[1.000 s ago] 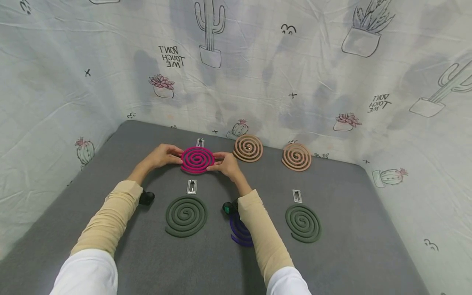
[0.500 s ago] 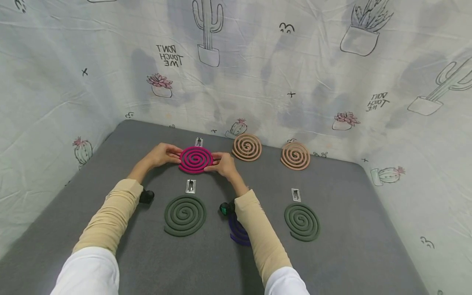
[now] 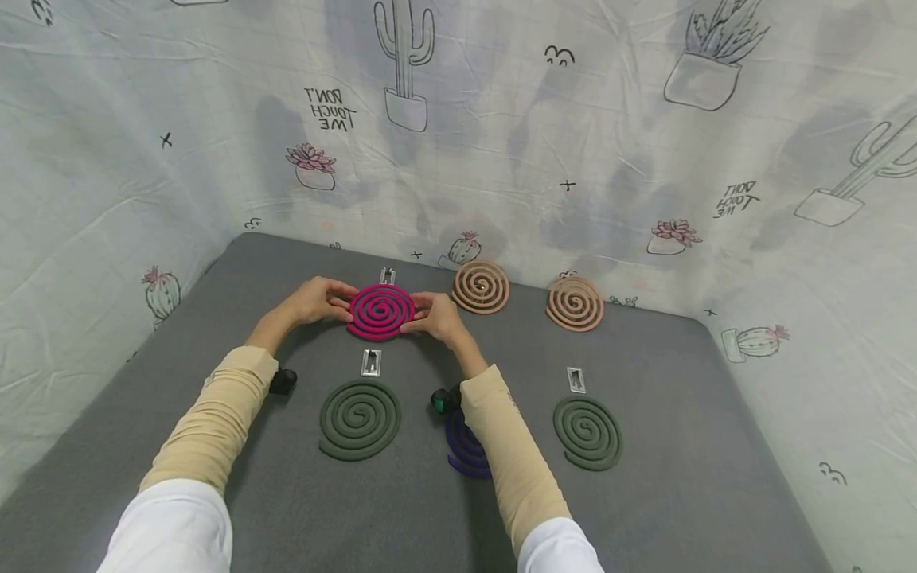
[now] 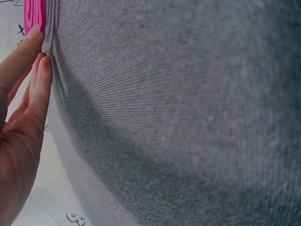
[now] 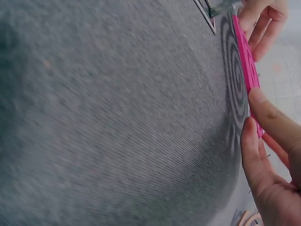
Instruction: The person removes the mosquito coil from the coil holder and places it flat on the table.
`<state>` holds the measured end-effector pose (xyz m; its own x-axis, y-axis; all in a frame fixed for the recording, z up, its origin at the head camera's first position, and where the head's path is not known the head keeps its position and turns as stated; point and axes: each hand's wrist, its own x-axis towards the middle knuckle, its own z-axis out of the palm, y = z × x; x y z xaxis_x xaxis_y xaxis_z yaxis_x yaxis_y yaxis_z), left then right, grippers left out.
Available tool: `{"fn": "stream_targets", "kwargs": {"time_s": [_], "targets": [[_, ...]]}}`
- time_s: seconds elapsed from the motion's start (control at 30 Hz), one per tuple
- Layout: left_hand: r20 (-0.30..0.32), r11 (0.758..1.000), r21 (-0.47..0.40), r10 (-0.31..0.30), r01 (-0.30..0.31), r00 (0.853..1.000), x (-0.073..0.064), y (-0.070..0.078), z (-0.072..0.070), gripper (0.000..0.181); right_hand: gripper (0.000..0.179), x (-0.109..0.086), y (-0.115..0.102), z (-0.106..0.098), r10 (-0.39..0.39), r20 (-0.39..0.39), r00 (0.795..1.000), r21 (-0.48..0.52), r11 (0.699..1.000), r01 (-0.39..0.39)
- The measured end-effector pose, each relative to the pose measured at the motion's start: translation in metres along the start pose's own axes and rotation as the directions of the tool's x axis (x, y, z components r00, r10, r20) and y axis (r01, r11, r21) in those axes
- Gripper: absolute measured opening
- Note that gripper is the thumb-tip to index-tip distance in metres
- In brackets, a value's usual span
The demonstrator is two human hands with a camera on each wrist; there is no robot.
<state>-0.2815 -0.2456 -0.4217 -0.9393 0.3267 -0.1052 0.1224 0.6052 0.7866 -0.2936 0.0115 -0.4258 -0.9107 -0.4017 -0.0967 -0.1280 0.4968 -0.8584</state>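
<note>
Pink coil [image 3: 381, 312] is aloft centre-left, left hand [image 3: 318, 301] and right hand [image 3: 437, 316] pinching it. Next move likely needs even grips.

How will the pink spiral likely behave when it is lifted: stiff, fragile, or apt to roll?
The pink spiral is probably fairly stiff: the left hand and right hand hold its opposite edges, and it shows no clear sag. It may break easily, since it looks thin with open gaps. Being flat, it seems unlikely to roll.
</note>
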Motion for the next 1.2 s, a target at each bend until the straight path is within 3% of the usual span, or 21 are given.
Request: {"fn": "stream_targets", "kwargs": {"time_s": [0.27, 0.5, 0.77, 0.97, 1.2], "targets": [[0.003, 1.0, -0.003, 0.013, -0.013, 1.0, 0.004, -0.002, -0.002, 0.056, 0.067, 0.0, 0.001, -0.005, -0.007, 0.037, 0.999, -0.035, 0.999, 0.008], [0.024, 0.998, -0.05, 0.026, -0.025, 0.999, -0.001, -0.004, -0.005, 0.056, 0.064, 0.001, 0.01, -0.005, -0.02, 0.049, 0.999, -0.038, 0.999, 0.022], [0.005, 0.994, -0.079, 0.077, -0.076, 0.997, -0.003, -0.008, -0.006, 0.042, 0.061, 0.0, 0.011, -0.005, -0.014, 0.045, 0.999, -0.021, 1.0, 0.015], [-0.011, 0.993, -0.099, 0.056, -0.057, 0.998, 0.0, -0.009, -0.006, 0.044, 0.061, 0.001, 0.01, -0.002, -0.032, 0.03, 0.999, -0.04, 0.999, 0.034], [-0.02, 0.997, -0.051, 0.048, -0.049, 0.999, 0.003, -0.011, -0.005, 0.042, 0.061, 0.002, 0.01, 0.003, -0.026, 0.012, 1.0, -0.086, 0.996, 0.026]]}}
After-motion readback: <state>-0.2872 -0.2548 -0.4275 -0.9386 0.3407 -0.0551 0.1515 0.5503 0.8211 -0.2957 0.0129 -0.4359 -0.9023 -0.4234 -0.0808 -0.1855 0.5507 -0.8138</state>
